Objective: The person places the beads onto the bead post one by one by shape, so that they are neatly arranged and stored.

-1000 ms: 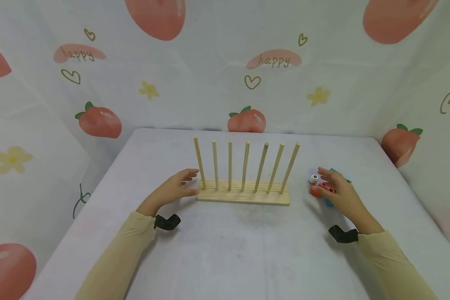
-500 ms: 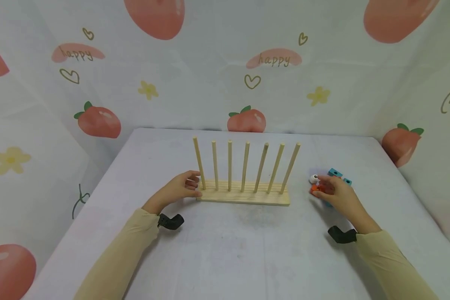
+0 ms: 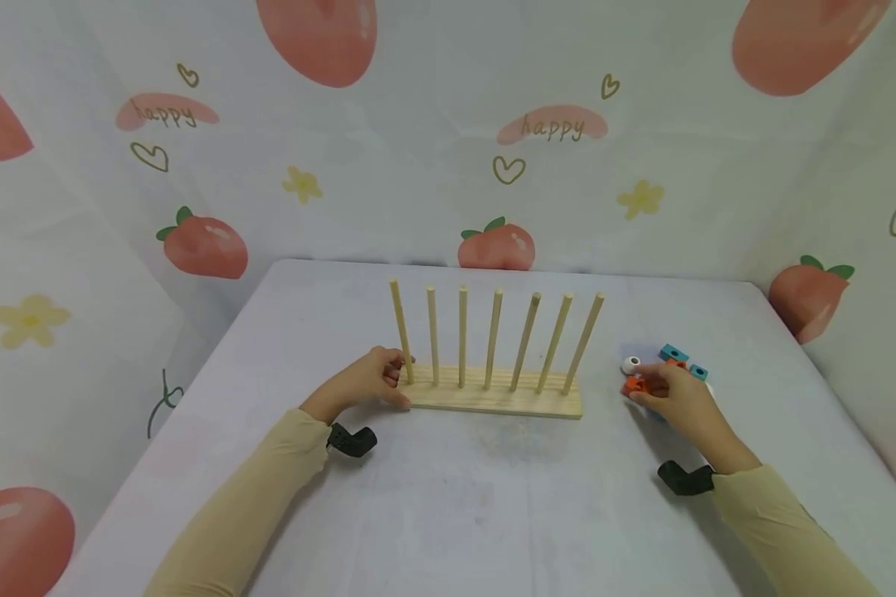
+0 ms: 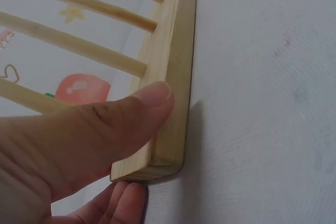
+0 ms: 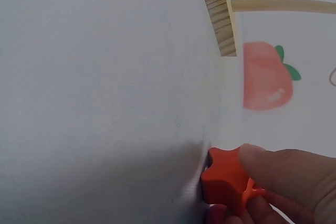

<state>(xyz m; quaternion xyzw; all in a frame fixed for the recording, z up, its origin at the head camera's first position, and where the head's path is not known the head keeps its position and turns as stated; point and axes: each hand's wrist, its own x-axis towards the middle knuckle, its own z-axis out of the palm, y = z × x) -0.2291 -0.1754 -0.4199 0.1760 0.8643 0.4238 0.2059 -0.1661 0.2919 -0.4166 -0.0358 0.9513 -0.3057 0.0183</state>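
Observation:
A wooden peg rack [image 3: 493, 400] with a row of upright dowels stands on the table in the head view. My left hand [image 3: 366, 383] holds the rack's left end. In the left wrist view the thumb [image 4: 142, 108] presses the front edge of the base while the fingertips [image 4: 128, 203] touch its end. To the right of the rack, my right hand [image 3: 684, 408] pinches an orange bead with a scalloped outline [image 5: 226, 178] between thumb and fingers, low at the tabletop. A white bead [image 3: 630, 365] lies just beyond that hand.
Teal blocks with holes [image 3: 674, 353] and another orange-red piece [image 3: 676, 363] lie behind the right hand, which partly hides the pile. A printed cloth backdrop [image 3: 388, 191] rises behind the table and along both sides.
My left hand has moved right, from beside the rack to gripping its end. The right hand has lowered over the pile and closed its fingers on the orange bead. The view has shifted slightly.

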